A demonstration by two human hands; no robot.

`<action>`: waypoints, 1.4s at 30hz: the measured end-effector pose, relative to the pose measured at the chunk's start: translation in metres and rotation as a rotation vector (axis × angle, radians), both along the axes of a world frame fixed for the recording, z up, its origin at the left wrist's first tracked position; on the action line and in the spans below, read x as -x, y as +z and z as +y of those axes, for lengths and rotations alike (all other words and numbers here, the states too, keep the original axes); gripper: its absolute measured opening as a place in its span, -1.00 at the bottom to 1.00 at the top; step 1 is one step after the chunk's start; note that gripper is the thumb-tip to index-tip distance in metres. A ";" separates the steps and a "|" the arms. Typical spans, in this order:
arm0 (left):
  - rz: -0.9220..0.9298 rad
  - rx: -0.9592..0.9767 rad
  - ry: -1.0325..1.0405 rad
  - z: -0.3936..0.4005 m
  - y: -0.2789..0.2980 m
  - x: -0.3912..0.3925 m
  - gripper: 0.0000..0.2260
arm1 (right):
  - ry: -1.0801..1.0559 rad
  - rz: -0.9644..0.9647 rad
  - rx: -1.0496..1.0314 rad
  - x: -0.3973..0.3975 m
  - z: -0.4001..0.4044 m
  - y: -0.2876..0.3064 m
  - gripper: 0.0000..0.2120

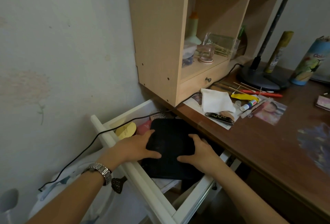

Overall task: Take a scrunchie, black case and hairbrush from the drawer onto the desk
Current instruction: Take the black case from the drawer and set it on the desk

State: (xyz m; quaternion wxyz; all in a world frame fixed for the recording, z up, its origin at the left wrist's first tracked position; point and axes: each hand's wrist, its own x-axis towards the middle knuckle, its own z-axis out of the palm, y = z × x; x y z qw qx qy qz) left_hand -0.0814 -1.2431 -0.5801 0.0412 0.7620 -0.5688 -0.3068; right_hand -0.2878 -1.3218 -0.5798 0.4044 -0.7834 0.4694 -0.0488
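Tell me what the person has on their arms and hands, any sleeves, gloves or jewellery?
Both forearms are bare, with no sleeves or gloves showing. The left hand has a silver metal-link wristwatch on its wrist. The right hand and its wrist wear nothing that I can see; no rings show.

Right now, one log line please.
step: case lift | left hand: on case | right hand: on case | case: in drawer | hairbrush: in drawer

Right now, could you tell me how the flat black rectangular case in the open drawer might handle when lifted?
The flat black rectangular case probably stays stiff: it looks flat between the left hand and right hand. Its matte surface likely grips well. Two hands suggest it is broad, perhaps somewhat heavy.
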 end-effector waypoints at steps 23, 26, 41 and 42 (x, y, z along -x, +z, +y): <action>0.354 0.181 0.164 0.008 0.008 -0.002 0.02 | -0.100 -0.133 -0.058 0.003 -0.002 -0.004 -0.15; 0.377 0.182 0.172 0.011 0.014 -0.001 0.00 | -0.090 -0.130 -0.096 0.006 -0.002 0.000 -0.11; 0.335 0.177 0.188 0.034 0.038 0.001 -0.09 | -0.030 -0.173 -0.240 0.017 0.013 0.022 -0.03; 0.331 0.175 0.181 0.036 0.042 0.002 -0.11 | -0.029 -0.173 -0.249 0.017 0.015 0.024 -0.01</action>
